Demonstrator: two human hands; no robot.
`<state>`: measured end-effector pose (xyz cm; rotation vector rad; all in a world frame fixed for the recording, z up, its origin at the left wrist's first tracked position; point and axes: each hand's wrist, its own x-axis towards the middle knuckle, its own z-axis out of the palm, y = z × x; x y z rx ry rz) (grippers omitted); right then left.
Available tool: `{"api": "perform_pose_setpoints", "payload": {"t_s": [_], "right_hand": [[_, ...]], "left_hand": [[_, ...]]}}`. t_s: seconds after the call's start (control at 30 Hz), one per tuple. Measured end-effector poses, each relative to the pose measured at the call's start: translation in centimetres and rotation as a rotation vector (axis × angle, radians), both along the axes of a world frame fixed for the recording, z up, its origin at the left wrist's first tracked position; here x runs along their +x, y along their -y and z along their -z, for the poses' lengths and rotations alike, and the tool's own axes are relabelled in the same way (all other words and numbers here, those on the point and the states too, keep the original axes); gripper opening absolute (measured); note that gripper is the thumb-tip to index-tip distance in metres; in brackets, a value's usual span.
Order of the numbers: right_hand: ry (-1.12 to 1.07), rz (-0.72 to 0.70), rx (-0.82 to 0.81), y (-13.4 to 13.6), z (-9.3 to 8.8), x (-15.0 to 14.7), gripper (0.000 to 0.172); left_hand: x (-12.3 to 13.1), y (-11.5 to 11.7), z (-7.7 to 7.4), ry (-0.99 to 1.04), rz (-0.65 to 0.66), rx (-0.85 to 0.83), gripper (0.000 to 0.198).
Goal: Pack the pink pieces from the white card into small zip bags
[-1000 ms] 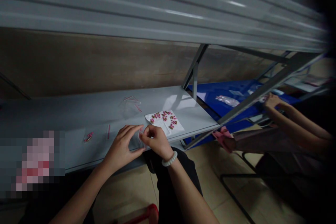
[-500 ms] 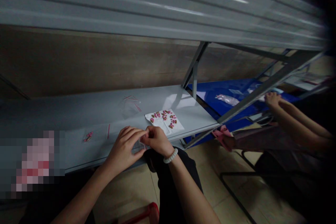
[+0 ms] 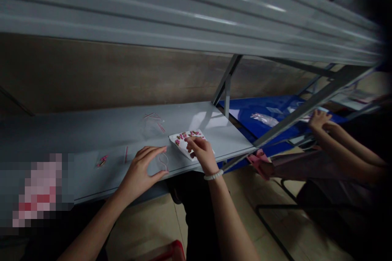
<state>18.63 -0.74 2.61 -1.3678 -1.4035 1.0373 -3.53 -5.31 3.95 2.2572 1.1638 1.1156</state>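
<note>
The right hand [image 3: 198,154] grips a white sheet [image 3: 183,139] of pink trinkets at its edge, while the open left hand [image 3: 139,173] lies just beside a clear plastic bag [image 3: 163,161] on the grey shelf [image 3: 101,130].

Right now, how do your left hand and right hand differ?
The left hand is spread open beside a thin clear loop, while the right hand has its fingers on a white sheet of pink ornaments. The right wrist wears a white beaded bracelet; no bracelet shows on the left wrist. The left hand sits further left than the right hand. Both are over the same grey metal shelf.
</note>
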Motion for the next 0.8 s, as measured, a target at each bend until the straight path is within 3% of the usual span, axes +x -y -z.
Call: {"api": "perform_pose_setpoints", "payload": {"t_s": [0.1, 0.17, 0.27, 0.4, 0.53, 0.8], "right_hand": [[0.432, 0.130, 0.215, -2.2, 1.0, 0.4, 0.021], [0.664, 0.086, 0.285, -3.6, 1.3, 0.3, 0.022], [0.891, 0.013, 0.263, -5.2, 1.6, 0.2, 0.014], [1.002, -0.002, 0.207, -5.8, 2.1, 0.6, 0.010], [1.014, -0.087, 0.280, -5.5, 2.4, 0.5, 0.008], [1.100, -0.112, 0.255, -5.2, 1.9, -0.2, 0.011]], "left_hand": [[0.0, -0.2, 0.2, 0.005, -0.017, 0.011, 0.055], [0.1, -0.4, 0.4, 0.004, -0.021, 0.017, 0.059], [0.1, -0.6, 0.8, -0.019, -0.023, 0.039, 0.061], [0.0, -0.6, 1.0, -0.049, -0.032, 0.058, 0.059], [0.0, -0.6, 1.1, -0.056, -0.037, 0.066, 0.057], [-0.1, -0.6, 1.3, -0.048, -0.036, 0.055, 0.058]]}}
